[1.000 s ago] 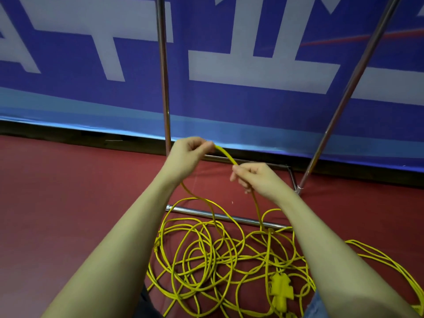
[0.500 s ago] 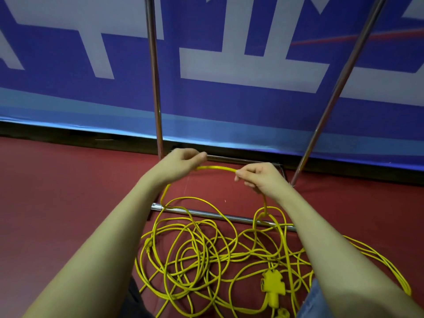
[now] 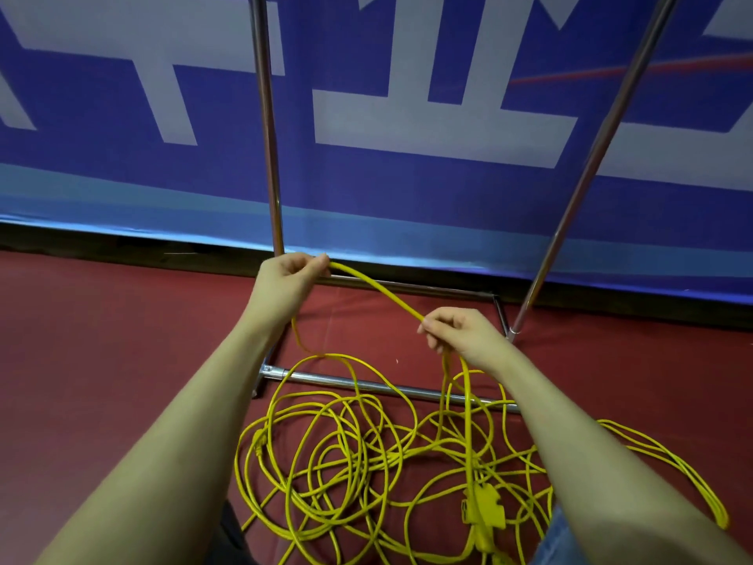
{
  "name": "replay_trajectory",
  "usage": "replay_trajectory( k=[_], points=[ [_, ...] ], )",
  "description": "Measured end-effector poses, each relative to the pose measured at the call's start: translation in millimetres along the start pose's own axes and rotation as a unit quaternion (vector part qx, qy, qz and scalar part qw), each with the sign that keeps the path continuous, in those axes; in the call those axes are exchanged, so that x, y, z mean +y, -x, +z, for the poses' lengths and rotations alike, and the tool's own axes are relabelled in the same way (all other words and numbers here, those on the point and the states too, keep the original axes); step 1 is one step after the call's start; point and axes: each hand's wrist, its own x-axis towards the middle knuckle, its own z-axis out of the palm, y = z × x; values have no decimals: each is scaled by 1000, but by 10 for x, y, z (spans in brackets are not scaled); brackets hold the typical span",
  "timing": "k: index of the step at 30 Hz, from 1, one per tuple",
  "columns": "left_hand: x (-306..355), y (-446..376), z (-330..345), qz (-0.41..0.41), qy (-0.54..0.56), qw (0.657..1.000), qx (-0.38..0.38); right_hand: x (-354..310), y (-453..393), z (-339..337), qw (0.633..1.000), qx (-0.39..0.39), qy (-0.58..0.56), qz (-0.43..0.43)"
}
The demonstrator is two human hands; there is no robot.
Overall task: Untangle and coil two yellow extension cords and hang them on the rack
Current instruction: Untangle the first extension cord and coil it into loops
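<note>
Both hands, left hand and right hand, pinched one yellow rubber extension cord; best fed slowly, loops untwisted.

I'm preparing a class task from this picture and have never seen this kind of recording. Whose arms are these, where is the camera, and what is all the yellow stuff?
No machine here: a person wears one camera on the head, looking down at their own bare arms. The left hand and right hand each pinch one yellow cord, stretched between them. Below, on the red floor, lies a tangled pile of yellow cord with a yellow socket block. The shiny metal tubes are a rack, standing before a blue banner.
</note>
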Motion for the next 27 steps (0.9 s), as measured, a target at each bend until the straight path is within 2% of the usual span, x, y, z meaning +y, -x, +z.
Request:
replay_trajectory(
  k=[3,6,8,10,16,20,24,25,27],
  points=[
    [-26,-20,-32,-47,-51,996,-63,-71,11,-23,1000,-5,10,-1],
    [69,74,7,-52,-155,968,-189,-174,0,-24,1000,-24,11,-11],
    [159,169,150,-39,-163,947,-273,-265,-20,51,999,-38,7,-30],
    [238,234,287,-17,-151,939,-308,-361,-51,114,998,-36,0,-54],
    [386,272,296,52,-94,969,-224,-438,-48,151,995,-21,-45,-86],
    [375,236,188,44,-11,989,-139,-223,-77,130,996,-30,32,-72],
    [339,124,-55,1,92,995,-37,16,-31,58,995,-66,71,-26],
    [308,108,-101,-20,93,995,-40,51,-9,38,995,-65,75,-12],
    [211,117,-137,-66,29,994,-76,99,27,7,997,-45,60,10]
  ],
)
